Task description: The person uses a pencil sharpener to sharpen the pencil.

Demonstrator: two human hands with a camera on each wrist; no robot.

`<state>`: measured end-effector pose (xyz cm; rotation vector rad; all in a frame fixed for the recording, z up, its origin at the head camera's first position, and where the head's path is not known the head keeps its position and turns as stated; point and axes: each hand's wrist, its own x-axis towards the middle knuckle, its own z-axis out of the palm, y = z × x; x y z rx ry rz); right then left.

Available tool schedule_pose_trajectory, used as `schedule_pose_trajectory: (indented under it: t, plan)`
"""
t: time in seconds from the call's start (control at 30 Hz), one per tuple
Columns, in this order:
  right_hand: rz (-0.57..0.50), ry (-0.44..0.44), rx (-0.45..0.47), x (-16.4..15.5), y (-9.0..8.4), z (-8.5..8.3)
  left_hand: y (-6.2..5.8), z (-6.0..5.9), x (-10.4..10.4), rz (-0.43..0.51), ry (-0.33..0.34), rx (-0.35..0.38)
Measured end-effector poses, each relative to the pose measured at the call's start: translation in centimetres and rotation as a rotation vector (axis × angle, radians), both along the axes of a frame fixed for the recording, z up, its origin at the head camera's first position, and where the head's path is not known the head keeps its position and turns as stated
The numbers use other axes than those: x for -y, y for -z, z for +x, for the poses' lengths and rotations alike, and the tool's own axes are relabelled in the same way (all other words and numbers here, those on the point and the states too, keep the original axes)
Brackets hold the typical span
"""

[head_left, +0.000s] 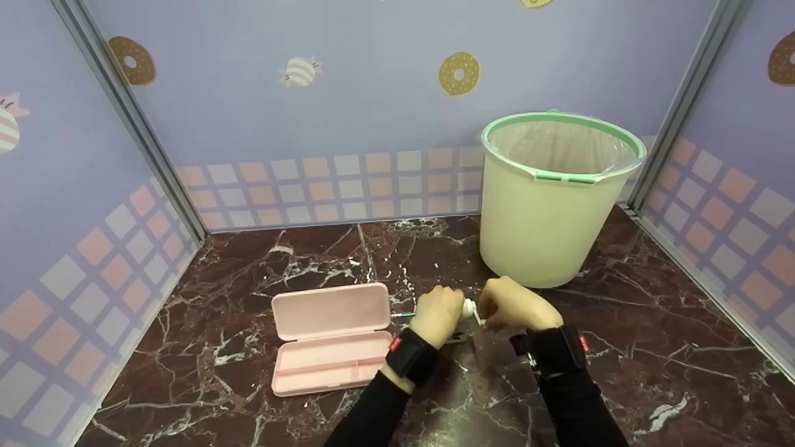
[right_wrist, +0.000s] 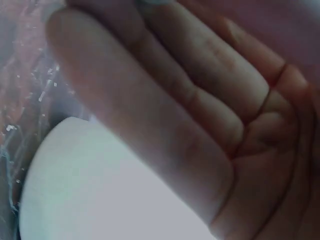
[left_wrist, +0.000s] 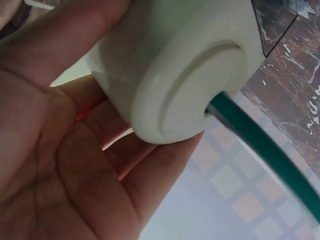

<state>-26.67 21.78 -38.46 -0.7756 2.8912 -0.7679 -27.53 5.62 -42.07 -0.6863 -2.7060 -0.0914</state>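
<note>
Head view shows no readable writing; only small red tags on the black wrist straps, too small to read. At left on the dark marble table (head_left: 248,267) lies an open pink case (head_left: 329,338), smooth plastic, rounded corners, lid hinged back. Just right of it the left hand (head_left: 436,313) curls its grip round a white round object (left_wrist: 175,75) with a smooth domed face, a raised ring and a thin green rod (left_wrist: 265,145) leaving its centre. The right hand (head_left: 512,305) has its grip curled against the same object, above the table. Behind stands a pale bin (head_left: 549,205), green-rimmed, lined with clear film
</note>
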Motion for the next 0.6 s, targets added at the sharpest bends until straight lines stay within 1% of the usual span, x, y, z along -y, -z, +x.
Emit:
schedule_pose_trajectory:
  t: [0.1, 0.17, 0.47, 0.6]
  plan:
    - [-0.009, 0.008, -0.097, -0.2, -0.5, 0.0, 0.0, 0.0, -0.2, -0.012, 0.013, -0.021]
    - [-0.011, 0.027, -0.145, -0.3, -0.6, -0.2, 0.0, -0.1, -0.2, -0.019, 0.023, -0.028]
    - [-0.093, 0.112, -0.234, 0.0, 0.2, -1.1, 0.2, -0.1, 0.4, -0.019, 0.074, -0.098]
    - [-0.076, 0.155, -0.259, 0.3, 0.5, -1.3, 0.3, 0.0, 0.5, -0.016, 0.071, -0.079]
